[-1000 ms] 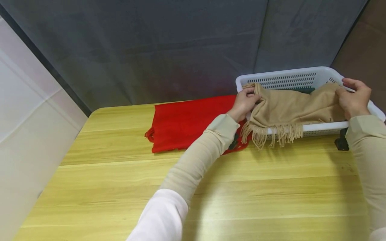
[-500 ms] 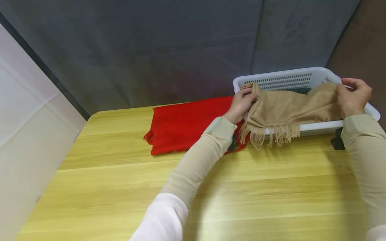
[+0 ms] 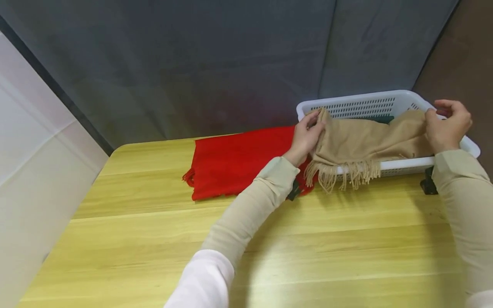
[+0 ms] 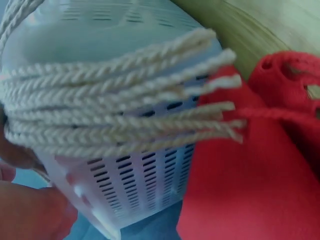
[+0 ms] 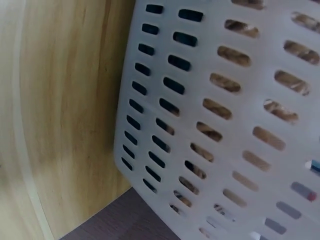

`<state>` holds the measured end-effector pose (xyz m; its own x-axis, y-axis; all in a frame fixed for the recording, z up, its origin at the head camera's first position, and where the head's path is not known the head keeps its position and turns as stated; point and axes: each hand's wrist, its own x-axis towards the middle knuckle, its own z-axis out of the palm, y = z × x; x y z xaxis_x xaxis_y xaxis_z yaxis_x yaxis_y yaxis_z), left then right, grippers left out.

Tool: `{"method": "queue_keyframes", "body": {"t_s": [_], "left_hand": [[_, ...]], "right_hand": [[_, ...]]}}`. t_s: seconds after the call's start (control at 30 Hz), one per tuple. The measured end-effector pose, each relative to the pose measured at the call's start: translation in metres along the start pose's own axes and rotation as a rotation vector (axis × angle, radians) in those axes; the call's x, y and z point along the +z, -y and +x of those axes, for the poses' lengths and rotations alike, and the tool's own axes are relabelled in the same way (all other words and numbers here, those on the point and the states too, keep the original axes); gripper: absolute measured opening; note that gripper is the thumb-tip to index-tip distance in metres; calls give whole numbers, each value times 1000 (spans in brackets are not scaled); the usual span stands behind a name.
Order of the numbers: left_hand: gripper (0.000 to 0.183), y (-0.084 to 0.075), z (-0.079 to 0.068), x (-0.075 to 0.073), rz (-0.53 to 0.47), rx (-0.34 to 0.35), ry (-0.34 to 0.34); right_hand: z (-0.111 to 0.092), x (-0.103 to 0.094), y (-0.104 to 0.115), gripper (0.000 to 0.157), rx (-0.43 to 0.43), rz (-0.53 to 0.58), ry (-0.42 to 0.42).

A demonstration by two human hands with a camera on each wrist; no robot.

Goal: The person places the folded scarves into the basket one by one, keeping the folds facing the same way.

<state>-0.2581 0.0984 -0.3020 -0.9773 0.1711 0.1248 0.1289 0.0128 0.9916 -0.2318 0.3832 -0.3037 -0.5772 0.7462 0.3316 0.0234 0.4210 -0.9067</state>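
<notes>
A tan fringed scarf (image 3: 369,137) lies in a white perforated plastic basket (image 3: 408,163), its fringe hanging over the front rim near the left corner. My left hand (image 3: 305,137) pinches a raised fold of the scarf at the basket's left end. The left wrist view shows the fringe strands (image 4: 115,110) against the basket's side, with part of the left thumb (image 4: 32,212) at the edge. Over the right rim, my right hand (image 3: 448,127) has curled fingers and holds the scarf's right end; its lower fingers are hidden. Only the basket's wall (image 5: 200,145) shows in the right wrist view.
A folded red fringed scarf (image 3: 239,164) lies on the wooden table (image 3: 308,256), left of the basket. Something dark green (image 3: 383,119) sits behind the tan scarf inside the basket. A small black object (image 3: 429,185) stands by the basket's front. A grey partition (image 3: 212,68) rises behind.
My left hand has drawn the tan scarf's left fold up, and that end looks smoother. The right hand stays at the right rim, with its thumb slightly lower. The view has shifted slightly.
</notes>
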Motion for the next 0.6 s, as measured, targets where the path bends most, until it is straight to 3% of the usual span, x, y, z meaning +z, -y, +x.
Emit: {"method": "queue_keyframes", "body": {"t_s": [0.13,0.3,0.43,0.6], "left_hand": [[38,0,-3,-6,13,21,50],[39,-4,-11,-17,76,52,164],[41,-8,-19,-28,99,71,239],[42,-12,-29,-45,196,96,304]], "right_hand": [[-4,-4,5,20,-41,23,36],[-9,-5,16,23,-82,95,134],[-16,-8,22,25,-63,193,195],[-29,-16,31,27,-37,202,270]]}}
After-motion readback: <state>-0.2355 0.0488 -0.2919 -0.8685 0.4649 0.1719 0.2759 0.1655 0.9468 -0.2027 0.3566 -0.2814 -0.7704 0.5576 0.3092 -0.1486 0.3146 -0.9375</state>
